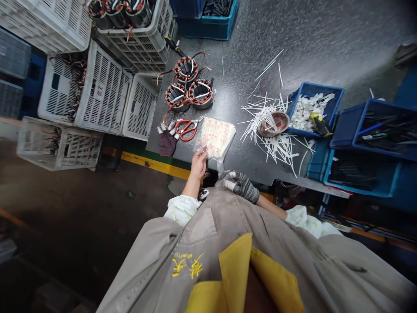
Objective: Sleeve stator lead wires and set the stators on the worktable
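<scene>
A packet of off-white paper pieces with red markings [217, 135] lies at the table's front edge, with clear plastic [220, 166] around its near end. My left hand [198, 163] is bare and pinches the plastic at the packet's left near corner. My right hand [241, 186] wears a grey knit glove with white fingertips. Its fingers are curled at the table edge, close against my jacket, beside the plastic's lower end; what they hold is hidden. Left of the packet lie red-handled scissors [186, 129] and a dark glove [167, 140].
Three copper-wound stators [201, 94] stand behind the scissors. White strips [276, 148] are heaped around a tape roll [277, 122] on the right. Beyond are blue bins [339, 93], one holding white scraps and a yellow-black tool [321, 124]. White crates [107, 91] are stacked at left.
</scene>
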Tool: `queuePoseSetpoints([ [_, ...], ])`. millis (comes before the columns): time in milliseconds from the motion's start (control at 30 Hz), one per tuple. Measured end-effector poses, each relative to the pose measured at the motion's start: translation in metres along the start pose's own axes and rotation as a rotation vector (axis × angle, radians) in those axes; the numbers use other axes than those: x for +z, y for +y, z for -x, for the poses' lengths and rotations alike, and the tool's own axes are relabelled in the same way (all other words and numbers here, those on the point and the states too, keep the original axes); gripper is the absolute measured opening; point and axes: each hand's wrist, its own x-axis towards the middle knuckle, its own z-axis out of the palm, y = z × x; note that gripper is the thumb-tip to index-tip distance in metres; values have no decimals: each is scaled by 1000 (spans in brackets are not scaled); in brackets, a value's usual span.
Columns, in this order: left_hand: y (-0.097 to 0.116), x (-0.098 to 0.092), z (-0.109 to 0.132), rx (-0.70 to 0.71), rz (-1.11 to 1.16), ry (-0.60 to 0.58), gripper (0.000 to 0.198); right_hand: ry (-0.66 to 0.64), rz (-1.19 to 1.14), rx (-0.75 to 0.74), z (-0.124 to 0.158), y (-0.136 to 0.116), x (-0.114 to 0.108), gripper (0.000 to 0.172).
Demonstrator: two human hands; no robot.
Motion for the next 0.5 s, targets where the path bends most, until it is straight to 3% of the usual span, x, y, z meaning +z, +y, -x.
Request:
queuePoseSetpoints([
  [100, -6, -9, -14, 243, -413, -118, 33, -16, -14, -29, -1, -2, 1, 43],
  [200, -13, -11, -26, 364, -717, -192, 50, -29, -29, -59, -3, -5, 1, 39],
  [333, -19, -6, -35, 435, -799, -181, 64, -32, -58, -91, -5, -8, -1, 36],
  [500, -17, 3, -42, 388, -713, -6, 60, -58, -21, -68, -4, -10, -4, 40],
])
